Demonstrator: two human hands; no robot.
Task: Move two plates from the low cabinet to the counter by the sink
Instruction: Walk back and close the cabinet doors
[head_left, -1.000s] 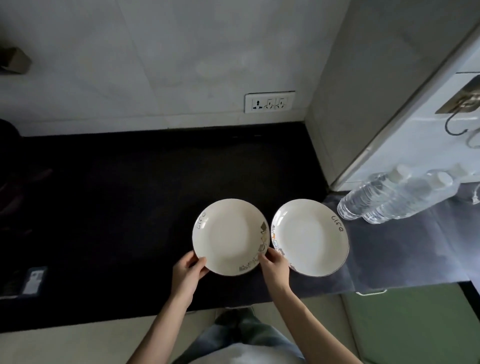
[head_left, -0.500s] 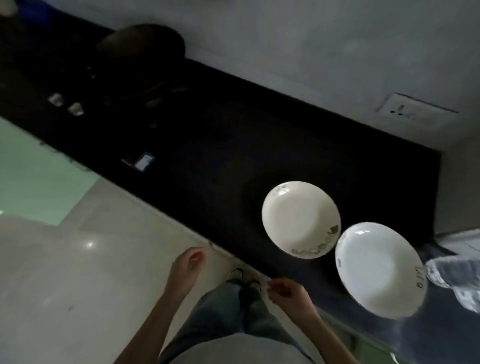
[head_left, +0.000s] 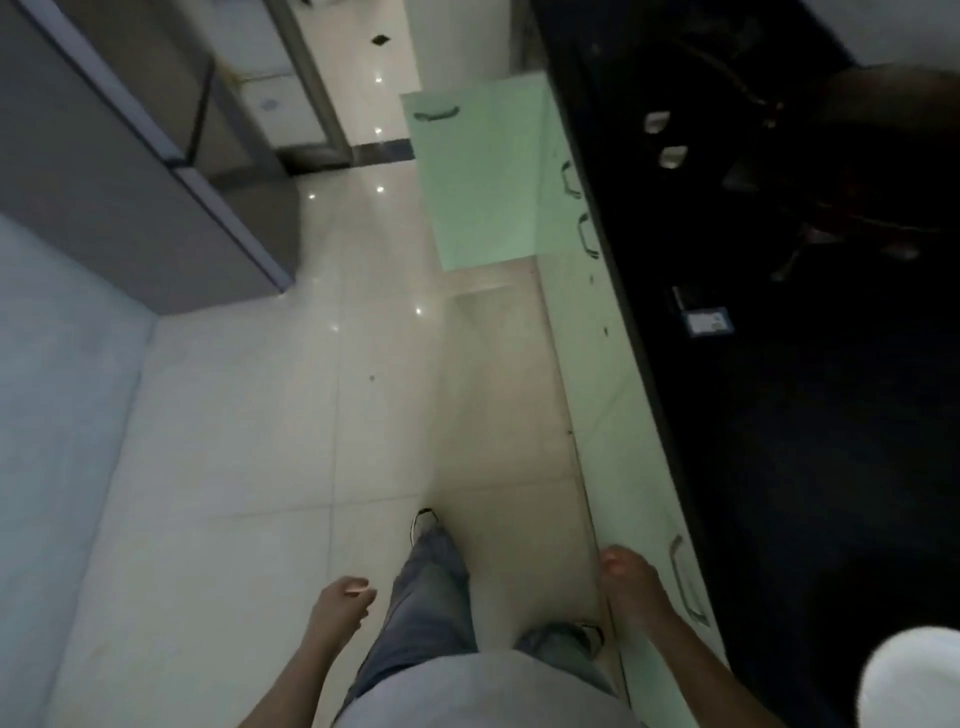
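The left hand (head_left: 340, 603) and right hand (head_left: 631, 577) hung empty, fingers loosely curled. A white plate (head_left: 911, 675) lay on the dark table (head_left: 805, 467) at the near right. Farther on, an open green cabinet door (head_left: 478, 176) jutted over the tiled floor (head_left: 249, 441).

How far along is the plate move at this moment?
Done: one plate sits on the counter; the second is out of view. In hand: nothing; left hand and right hand hang empty. Left: possibly shutting the open cabinet door.
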